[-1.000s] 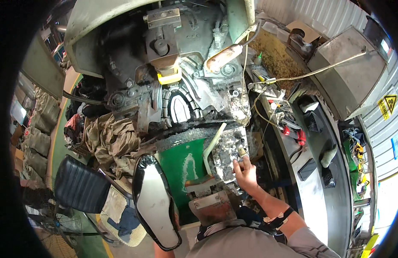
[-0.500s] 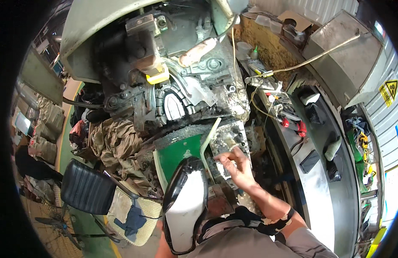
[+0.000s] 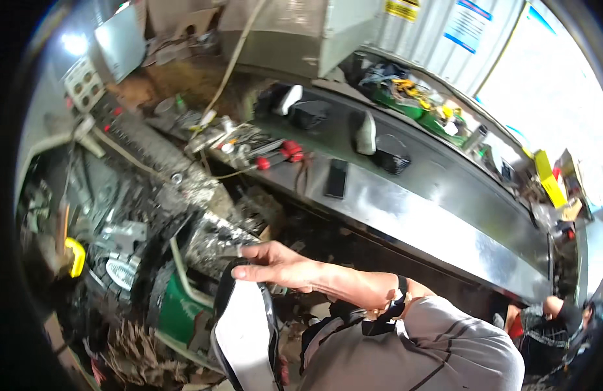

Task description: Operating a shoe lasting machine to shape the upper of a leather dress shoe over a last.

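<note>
A black shoe upper (image 3: 246, 329) with a white sole-side board is held bottom up in front of me, its lower end cut off by the picture's edge. My right hand (image 3: 272, 266) closes on its far end, with the thumb on the white board near the black rim and the fingers beyond. A small blurred greyish piece shows by those fingertips; I cannot make out its kind. My left hand is out of sight. Just left of the shoe is a green panel (image 3: 173, 309) with a pale curved strip along its edge.
The machine's sole-shaped form (image 3: 121, 274) and yellow part (image 3: 75, 257) lie at the left. A long metal conveyor (image 3: 438, 221) runs to the right, bearing a phone (image 3: 336, 178), a red tool (image 3: 280, 155) and shoes (image 3: 367, 133). Another person (image 3: 546, 326) is at the lower right.
The view has swung right, so the machine sits farther left and more conveyor shows. My right hand has come from beside the shoe onto its far end. The bit of left arm has left view.
</note>
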A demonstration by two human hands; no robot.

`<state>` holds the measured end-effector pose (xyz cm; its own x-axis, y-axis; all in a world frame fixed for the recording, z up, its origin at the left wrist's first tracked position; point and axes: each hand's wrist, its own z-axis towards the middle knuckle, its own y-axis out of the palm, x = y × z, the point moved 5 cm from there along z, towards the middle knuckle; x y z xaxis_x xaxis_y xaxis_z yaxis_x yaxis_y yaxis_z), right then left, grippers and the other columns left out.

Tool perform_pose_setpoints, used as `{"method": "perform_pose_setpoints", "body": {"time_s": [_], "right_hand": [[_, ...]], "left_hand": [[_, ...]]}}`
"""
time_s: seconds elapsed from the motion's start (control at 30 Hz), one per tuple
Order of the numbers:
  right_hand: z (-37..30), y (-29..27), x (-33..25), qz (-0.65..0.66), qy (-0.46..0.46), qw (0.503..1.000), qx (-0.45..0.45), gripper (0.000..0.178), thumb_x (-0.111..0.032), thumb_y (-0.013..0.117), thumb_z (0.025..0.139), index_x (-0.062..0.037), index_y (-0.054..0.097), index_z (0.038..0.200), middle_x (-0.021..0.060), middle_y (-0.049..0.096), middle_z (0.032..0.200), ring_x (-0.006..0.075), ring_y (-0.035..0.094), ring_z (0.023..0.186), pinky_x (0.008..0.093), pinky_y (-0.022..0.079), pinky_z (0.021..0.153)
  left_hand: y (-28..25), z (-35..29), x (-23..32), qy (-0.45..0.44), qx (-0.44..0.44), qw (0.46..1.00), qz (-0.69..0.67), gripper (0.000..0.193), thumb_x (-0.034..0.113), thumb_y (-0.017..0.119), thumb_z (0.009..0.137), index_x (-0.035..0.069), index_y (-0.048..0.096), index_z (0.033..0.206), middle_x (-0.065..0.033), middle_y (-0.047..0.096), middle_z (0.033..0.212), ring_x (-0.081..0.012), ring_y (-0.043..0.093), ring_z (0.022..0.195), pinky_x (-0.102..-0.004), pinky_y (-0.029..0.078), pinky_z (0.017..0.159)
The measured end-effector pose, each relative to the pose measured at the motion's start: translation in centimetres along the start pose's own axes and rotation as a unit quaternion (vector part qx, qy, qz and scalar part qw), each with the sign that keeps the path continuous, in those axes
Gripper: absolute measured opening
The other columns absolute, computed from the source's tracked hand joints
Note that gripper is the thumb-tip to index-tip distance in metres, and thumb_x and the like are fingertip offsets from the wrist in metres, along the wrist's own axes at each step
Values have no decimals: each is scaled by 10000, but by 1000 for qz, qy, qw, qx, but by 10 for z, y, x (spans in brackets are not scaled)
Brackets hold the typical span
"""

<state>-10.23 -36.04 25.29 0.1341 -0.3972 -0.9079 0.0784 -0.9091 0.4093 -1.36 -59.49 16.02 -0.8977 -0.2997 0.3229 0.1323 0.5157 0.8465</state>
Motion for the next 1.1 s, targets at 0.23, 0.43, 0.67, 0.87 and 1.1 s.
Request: {"method": "perform_pose_setpoints", "body": {"time_s": [0.23,0.43,0.67,0.87,1.1], "right_hand": [[-213,-188,-68,-167,-100,865,463,473,-201,747,888,-8,618,1300,58,718,956,130,665,828,281,534,804],[-450,-383,-57,-186,-231,593,749,594,-138,801,856,35,536,1359,74,699,949,99,616,798,243,499,782],[-614,-586,56,-243,-37,102,964,545,-55,738,860,-22,526,1361,99,649,1109,162,609,874,309,512,839],[-378,-607,108,39,-112,706,699,840,-73,648,922,-118,105,1561,195,675,1012,275,680,858,445,606,705],[-247,-628,98,335,-34,636,694,1260,-87,795,835,-320,-231,1527,239,413,1446,364,579,1169,517,523,893]], "left_hand": [[25,115,-42,-82,73,986,127,567,371,505,991,-28,440,1388,-265,560,1296,-388,595,1154,-535,531,949],[44,183,-76,-80,101,972,195,440,316,485,1026,-15,483,1317,-212,612,1225,-347,622,1109,-496,547,942],[97,248,-123,-149,163,900,376,358,160,556,1005,0,499,1321,-174,616,1194,-281,638,1066,-439,542,908],[119,275,-105,169,161,807,542,425,-26,669,882,15,491,1266,-123,630,1068,-183,660,903,-332,580,773],[192,364,-124,89,59,821,560,268,-9,656,924,-16,567,1176,-88,649,982,-152,667,853,-299,595,779]]}}
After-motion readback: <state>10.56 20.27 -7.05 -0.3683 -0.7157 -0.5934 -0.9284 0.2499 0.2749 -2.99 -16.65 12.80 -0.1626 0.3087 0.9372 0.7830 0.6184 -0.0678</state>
